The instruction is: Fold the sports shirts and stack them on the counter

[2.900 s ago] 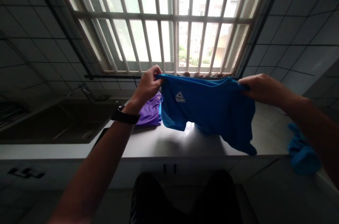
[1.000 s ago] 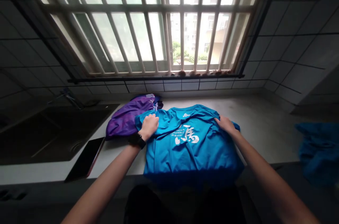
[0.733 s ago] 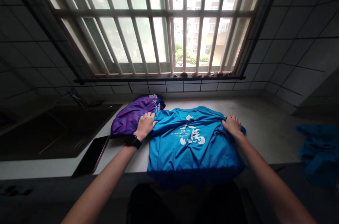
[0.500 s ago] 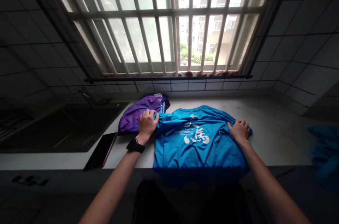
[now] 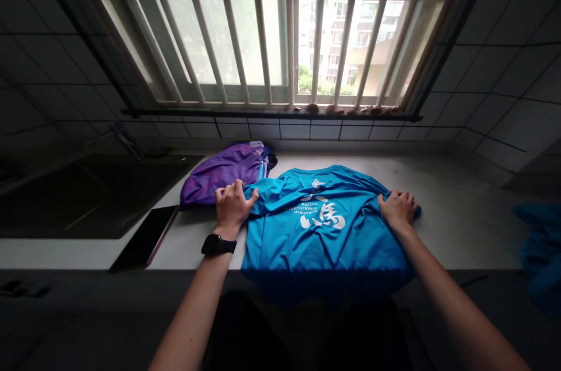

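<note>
A blue T-shirt (image 5: 280,231) with white print lies spread on the counter, its lower part hanging over the front edge. My left hand (image 5: 232,207), a black watch (image 5: 218,244) on its wrist, is at the left sleeve, thumb and fingers apart, the sleeve's end between them. On the other side, my right hand (image 5: 400,207) has its fingers curled over the right sleeve, a bit of cloth showing past them. Beyond my left hand sits a folded purple garment (image 5: 219,175); its right end shows dark and light blue cloth.
A phone (image 5: 144,239) lies at the counter's front edge on the left, beside a dark sink (image 5: 87,196) with a tap (image 5: 127,140). Another blue cloth (image 5: 543,254) hangs at the far right. Behind the white counter (image 5: 464,213) is a barred window (image 5: 272,44).
My left hand has shifted left and its thumb has spread from the fingers. The sleeve there reaches further left. My right hand stays on its sleeve. The view has tilted down slightly.
</note>
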A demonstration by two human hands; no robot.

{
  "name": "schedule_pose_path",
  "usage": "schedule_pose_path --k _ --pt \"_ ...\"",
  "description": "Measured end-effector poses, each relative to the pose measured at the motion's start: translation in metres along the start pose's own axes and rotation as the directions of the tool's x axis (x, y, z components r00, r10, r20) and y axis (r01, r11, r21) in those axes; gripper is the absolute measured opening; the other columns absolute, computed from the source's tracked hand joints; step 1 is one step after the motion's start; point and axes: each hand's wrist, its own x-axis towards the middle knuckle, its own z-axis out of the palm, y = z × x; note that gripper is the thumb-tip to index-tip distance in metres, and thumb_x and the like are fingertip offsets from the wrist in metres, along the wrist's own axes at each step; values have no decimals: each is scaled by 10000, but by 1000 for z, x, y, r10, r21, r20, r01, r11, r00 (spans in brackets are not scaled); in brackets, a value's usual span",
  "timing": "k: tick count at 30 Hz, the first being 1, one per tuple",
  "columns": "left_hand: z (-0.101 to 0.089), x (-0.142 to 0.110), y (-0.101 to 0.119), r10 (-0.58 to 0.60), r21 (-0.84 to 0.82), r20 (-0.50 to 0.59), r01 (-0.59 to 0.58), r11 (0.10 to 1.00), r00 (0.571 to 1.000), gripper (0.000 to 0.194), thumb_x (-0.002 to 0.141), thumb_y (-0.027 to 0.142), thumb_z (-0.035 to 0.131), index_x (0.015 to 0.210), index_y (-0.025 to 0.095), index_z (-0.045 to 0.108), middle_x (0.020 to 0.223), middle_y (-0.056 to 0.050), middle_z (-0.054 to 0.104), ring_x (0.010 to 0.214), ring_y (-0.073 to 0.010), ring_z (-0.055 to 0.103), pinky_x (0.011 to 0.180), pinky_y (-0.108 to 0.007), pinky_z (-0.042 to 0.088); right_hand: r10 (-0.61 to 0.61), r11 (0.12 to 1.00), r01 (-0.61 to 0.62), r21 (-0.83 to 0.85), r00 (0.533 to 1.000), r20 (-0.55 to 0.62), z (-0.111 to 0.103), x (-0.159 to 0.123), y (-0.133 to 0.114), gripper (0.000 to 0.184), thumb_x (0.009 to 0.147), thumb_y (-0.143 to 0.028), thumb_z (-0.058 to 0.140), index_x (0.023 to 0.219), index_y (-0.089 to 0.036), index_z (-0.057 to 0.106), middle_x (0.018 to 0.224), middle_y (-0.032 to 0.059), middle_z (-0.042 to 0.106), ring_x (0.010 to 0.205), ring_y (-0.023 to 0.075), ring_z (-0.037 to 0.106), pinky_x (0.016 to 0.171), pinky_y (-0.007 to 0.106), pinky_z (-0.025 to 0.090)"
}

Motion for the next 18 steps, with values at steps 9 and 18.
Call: schedule_pose_path --k 9,18 --pt "7 0 -9 -7 -153 -111 -11 988 994 174 943 305 487 1007 168 574 1007 -178 694 995 -325 657 957 -463 431 33 999 -34 20 999 35 -6 -2 -5 535 937 -419 444 1239 -18 629 1304 285 570 1217 380 518 1021 489 381" --pt "9 0 -15 -234 -283 -82 202 938 969 307 869 355 540 1110 166 558 990 -143 710 937 -318 686 906 -433 489 -82 995 51 84 903 423 -32 35 2 465 868 -550 575 1018 -139 736 1113 208 715 1074 364 664 892 462 499"
